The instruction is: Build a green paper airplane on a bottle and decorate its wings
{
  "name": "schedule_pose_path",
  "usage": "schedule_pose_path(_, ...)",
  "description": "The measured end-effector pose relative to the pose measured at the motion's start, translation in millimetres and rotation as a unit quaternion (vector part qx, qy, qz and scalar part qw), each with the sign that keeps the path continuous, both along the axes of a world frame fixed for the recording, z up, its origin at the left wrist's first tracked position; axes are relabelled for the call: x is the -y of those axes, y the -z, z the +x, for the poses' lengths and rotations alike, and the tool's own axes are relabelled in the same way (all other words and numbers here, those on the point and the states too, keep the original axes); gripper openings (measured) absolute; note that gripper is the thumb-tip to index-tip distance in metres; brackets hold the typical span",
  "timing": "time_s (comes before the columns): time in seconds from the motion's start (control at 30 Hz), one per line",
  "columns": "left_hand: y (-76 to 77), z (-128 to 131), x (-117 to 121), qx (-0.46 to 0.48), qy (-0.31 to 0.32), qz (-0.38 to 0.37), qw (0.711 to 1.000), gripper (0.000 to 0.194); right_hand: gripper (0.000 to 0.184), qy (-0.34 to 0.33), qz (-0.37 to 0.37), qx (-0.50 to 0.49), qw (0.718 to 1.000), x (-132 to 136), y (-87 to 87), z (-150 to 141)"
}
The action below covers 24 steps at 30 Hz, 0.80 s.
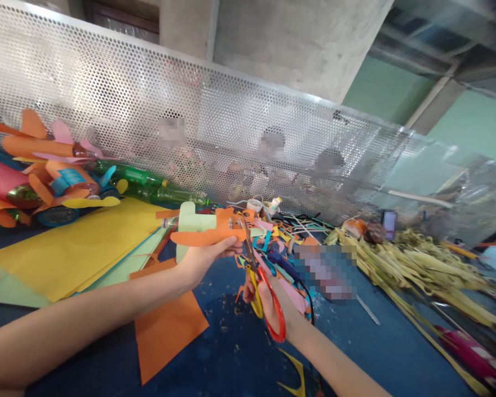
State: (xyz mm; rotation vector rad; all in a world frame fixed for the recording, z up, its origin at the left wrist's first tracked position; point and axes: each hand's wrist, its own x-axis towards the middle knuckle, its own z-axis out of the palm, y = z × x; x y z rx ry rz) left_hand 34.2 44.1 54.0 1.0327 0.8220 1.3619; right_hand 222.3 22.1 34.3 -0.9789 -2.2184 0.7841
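My left hand [219,251] grips a toy plane [200,221] made from a bottle wrapped in pale green and orange paper. A long orange paper wing [194,237] runs along its near side, held at my fingertips. In my right hand [273,295] are scissors [279,330] with one red and one yellow handle, my fingers through the loops. Their blades point up beside the orange paper at the plane's right end; whether they touch it, I cannot tell. Below the plane, an orange sheet [165,331] lies on the blue table.
Yellow paper [78,242] and pale green sheets are stacked left, below finished paper-and-bottle planes [58,176] and green bottles [177,197]. Paper scraps, a dark blue glue gun [283,264] and its cord lie centre right. Dried husks [421,259] spread right; a perforated metal panel [231,121] stands behind.
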Motion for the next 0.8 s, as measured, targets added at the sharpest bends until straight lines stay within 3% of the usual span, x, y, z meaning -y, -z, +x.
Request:
schedule_pose_path(0.17, 1.1, -1.1, -1.5, -0.006, 0.002, -0.007, 1.000, 0.019, 0.050, 0.025, -0.078, -0.026, 0.996, -0.6, 3.8, 0.6)
schedule_pose_path(0.8, -1.2, -7.6, -9.8, -0.022, 0.000, 0.029, 0.999, 0.021, 0.047, 0.051, -0.038, -0.025, 0.998, -3.1, 13.5, 3.6)
